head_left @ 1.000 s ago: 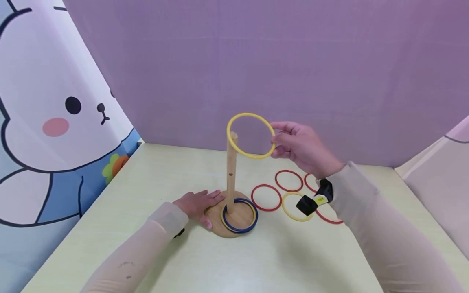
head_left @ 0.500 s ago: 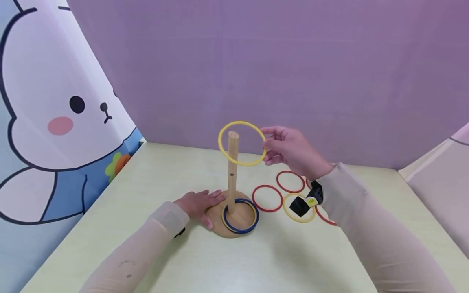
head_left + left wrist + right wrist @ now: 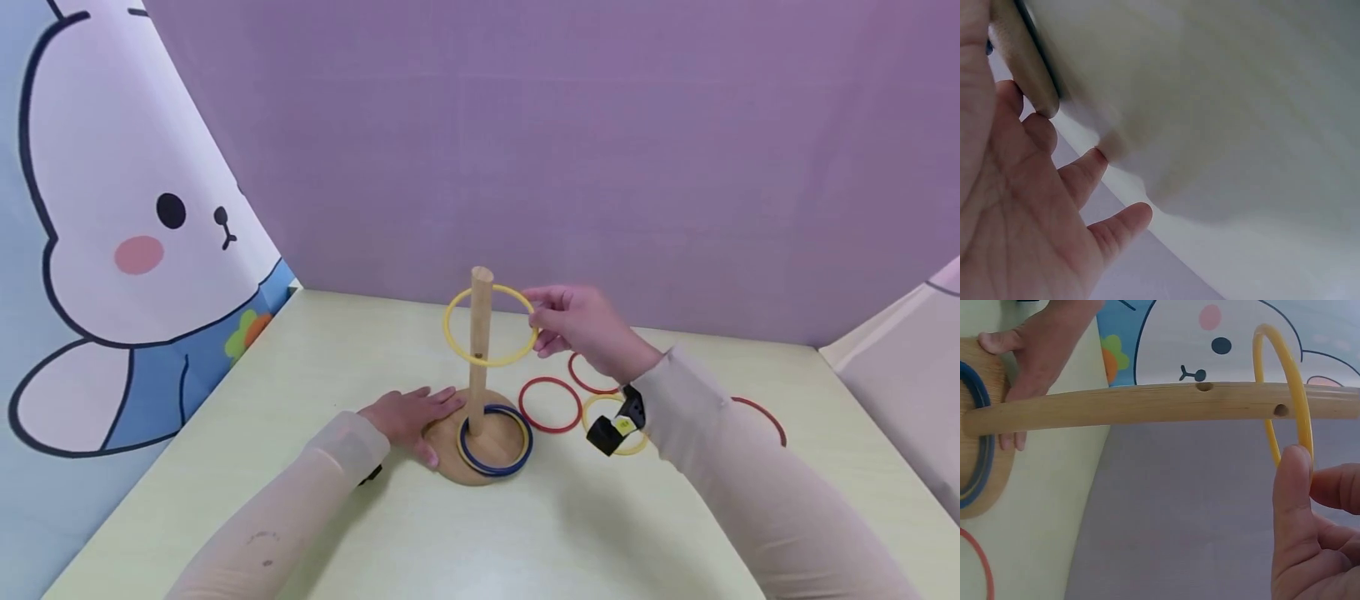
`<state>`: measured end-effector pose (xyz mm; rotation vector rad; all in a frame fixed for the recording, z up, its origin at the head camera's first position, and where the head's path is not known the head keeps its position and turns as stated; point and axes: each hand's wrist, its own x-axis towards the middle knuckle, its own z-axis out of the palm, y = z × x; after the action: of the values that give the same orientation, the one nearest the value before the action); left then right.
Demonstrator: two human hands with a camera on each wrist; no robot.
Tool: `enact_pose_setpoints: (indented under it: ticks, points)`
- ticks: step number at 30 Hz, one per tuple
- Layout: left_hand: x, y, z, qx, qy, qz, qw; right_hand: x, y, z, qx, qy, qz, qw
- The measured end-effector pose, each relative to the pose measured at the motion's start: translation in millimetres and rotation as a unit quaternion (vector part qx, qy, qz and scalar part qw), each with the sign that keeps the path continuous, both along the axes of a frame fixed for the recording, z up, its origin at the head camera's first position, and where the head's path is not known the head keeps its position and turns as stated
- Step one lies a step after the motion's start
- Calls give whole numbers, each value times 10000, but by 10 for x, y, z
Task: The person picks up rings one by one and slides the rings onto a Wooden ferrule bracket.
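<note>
My right hand pinches a thin yellow ring between thumb and fingers. The ring encircles the upper part of a wooden post, whose top sticks up through it. In the right wrist view, this yellow ring goes round the post beside a small hole. The post rises from a round wooden base. Around its foot lie blue rings with a yellow one beneath. My left hand rests with spread, straight fingers on the base's left side; in the left wrist view, fingers touch the base's edge.
Right of the base, a red ring, another red ring and a yellow ring lie flat on the pale table. My right forearm partly covers a farther red ring. A purple cloth hangs behind.
My right hand has moved left and down with the yellow ring, bringing it from beside the post's top to around the post below the top. The left hand stays on the base.
</note>
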<state>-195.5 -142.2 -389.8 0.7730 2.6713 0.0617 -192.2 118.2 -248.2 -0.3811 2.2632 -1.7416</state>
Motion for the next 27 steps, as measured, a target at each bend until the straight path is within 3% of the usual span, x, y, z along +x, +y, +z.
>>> enact_pose_setpoints:
  ticks: [10, 19, 27]
  points:
    - [-25, 29, -30, -88, -26, -102, 9999, 50, 48, -418, 1, 41, 258, 9997]
    - [-24, 28, 12, -144, -149, 83, 9998, 69, 41, -828, -413, 21, 58, 9991]
    - [-21, 11, -7, -73, -65, 21, 10000, 102, -1, -1156, -507, -91, 62, 9987]
